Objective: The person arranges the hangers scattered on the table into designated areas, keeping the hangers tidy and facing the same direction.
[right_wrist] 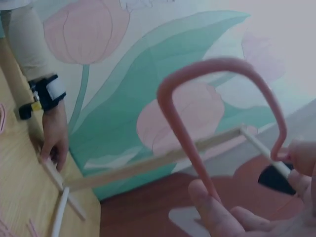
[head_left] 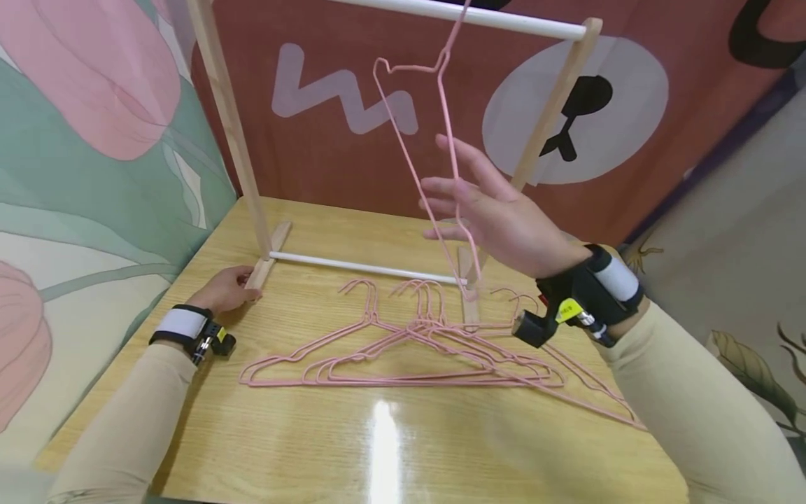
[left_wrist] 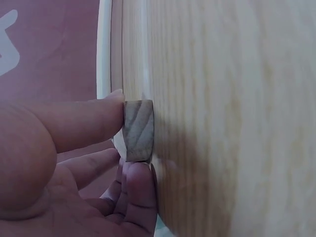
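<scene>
My right hand (head_left: 510, 217) holds a pink wire clothes hanger (head_left: 448, 115) upright and nearly edge-on, thumb against the wire and other fingers spread behind it. In the right wrist view the bent end of this hanger (right_wrist: 170, 111) rises between thumb and fingers. Its neck crosses the white top rail (head_left: 504, 19) of a wooden clothes rack (head_left: 231, 119), and the tip of its hook lies outside the head view. At the rack's left foot (head_left: 259, 274), my left hand (head_left: 223, 288) grips the front end. The left wrist view has the foot's end (left_wrist: 138, 131) between thumb and fingers.
Several more pink hangers (head_left: 403, 382) lie overlapping on the wooden table (head_left: 302, 441), hooks toward the rack. A white lower bar (head_left: 371, 267) joins the rack's feet. Behind stands a red-brown printed backdrop (head_left: 352, 168); a floral one (head_left: 94, 175) borders the left side.
</scene>
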### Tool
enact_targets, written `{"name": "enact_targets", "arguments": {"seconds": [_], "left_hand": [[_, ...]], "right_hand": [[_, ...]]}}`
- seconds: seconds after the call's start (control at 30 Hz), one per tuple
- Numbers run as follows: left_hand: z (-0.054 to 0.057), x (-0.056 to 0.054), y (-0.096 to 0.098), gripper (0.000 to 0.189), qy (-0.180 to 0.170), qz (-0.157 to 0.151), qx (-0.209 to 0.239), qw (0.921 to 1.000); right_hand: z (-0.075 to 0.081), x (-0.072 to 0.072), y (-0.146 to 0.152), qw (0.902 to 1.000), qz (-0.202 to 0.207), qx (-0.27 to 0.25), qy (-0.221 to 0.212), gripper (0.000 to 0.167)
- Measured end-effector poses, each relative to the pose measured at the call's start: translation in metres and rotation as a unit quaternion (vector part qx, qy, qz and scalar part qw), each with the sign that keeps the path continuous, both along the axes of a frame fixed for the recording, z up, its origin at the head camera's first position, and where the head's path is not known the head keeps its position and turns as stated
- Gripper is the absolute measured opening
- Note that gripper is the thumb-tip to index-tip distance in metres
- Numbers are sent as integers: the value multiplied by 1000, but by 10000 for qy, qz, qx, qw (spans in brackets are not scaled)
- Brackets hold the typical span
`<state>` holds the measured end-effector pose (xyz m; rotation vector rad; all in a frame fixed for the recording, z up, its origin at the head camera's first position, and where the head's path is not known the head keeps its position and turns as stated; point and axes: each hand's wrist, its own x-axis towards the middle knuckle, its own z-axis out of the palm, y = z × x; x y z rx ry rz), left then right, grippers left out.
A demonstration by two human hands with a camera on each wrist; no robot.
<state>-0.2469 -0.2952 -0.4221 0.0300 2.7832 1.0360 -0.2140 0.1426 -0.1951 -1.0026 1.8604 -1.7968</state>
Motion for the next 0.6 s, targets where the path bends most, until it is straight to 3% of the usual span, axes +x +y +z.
{"name": "enact_targets", "arguments": {"seconds": [0.3,0.6], "left_hand": [[-5,-1,0,62,2,-66,37,10000],[-5,1,-8,64,-39,-157,111,9998]], "right_hand": [[30,19,-50,9978,-429,134,-488,53],[38,16,-100,9965,-542,-107,-634,53]]}}
